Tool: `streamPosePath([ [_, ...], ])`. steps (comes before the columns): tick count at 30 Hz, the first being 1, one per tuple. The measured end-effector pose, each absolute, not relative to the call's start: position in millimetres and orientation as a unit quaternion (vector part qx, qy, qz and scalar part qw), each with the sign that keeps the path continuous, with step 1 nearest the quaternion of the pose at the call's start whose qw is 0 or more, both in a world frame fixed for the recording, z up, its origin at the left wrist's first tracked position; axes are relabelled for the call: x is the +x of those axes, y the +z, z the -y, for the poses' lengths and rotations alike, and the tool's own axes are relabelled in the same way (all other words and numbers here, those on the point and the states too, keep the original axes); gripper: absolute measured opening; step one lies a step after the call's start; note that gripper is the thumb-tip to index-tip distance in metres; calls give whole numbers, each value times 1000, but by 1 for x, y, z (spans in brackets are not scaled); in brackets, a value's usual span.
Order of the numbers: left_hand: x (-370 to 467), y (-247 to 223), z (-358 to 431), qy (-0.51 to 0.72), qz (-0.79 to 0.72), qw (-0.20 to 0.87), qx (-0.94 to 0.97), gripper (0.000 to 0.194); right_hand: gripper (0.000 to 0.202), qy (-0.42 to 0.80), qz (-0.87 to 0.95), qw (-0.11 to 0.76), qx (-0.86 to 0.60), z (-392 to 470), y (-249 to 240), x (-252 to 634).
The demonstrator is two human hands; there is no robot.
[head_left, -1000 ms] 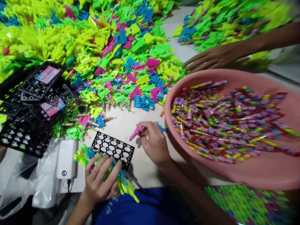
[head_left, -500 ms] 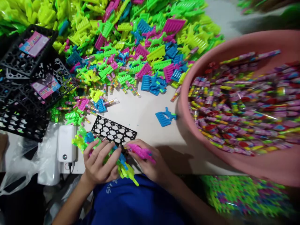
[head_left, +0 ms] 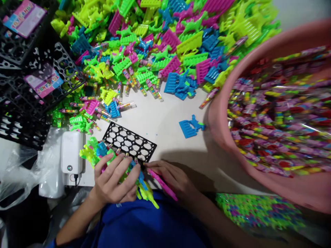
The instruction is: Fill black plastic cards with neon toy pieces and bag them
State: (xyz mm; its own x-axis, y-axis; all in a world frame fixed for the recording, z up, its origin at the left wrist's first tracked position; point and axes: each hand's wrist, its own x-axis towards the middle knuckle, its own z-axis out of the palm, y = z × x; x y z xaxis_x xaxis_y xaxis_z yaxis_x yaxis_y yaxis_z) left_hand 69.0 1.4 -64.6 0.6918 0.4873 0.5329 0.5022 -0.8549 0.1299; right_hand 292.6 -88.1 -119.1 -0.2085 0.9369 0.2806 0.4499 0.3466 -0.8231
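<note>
Moving inward from the open white tabletop (head_left: 165, 117) since a second ago, the right hand (head_left: 173, 178) is now sitting beside the left hand (head_left: 116, 179), gripping a glossy magenta plastic toy (head_left: 163, 185) that is slanting past the near right corner of the black, honeycomb-holed plastic tray (head_left: 131, 139). The left hand is curling closed around a bundle of lime, green and blue plastic toys (head_left: 90, 151) by the tray's near side. One flat blue toothed plastic comb (head_left: 188, 128) is lying just beside the smooth, round-rimmed pink plastic basin (head_left: 219, 115). Bare surface is stretching between tray, basin and the jumbled heap of neon plastic toys (head_left: 170, 39).
</note>
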Motion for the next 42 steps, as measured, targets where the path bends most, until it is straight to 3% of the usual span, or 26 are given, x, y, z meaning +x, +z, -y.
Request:
streamPosePath([
  [8,71,-69,-1,-293,278,3,-915,45,20,195,779,317,-505,76,-111,273],
  [13,68,-67,2,-288,280,3,-916,42,31,165,767,305,-541,87,-110,255],
  [19,55,-65,3,-303,271,17,-913,37,35,345,787,206,-468,83,-114,262],
  [22,49,-64,8,-307,272,23,-912,36,44,406,774,239,-424,52,-110,279],
  [25,47,-62,14,-307,283,24,-908,35,53,280,757,312,-501,2,-106,282],
  [30,48,-59,21,-295,289,24,-910,32,66,94,766,260,-580,-73,-112,258],
  [36,49,-59,34,-308,285,6,-907,34,57,70,747,242,-615,-42,-127,270],
  [42,60,-67,33,-343,265,-1,-901,47,7,273,590,419,-635,16,-114,279],
])
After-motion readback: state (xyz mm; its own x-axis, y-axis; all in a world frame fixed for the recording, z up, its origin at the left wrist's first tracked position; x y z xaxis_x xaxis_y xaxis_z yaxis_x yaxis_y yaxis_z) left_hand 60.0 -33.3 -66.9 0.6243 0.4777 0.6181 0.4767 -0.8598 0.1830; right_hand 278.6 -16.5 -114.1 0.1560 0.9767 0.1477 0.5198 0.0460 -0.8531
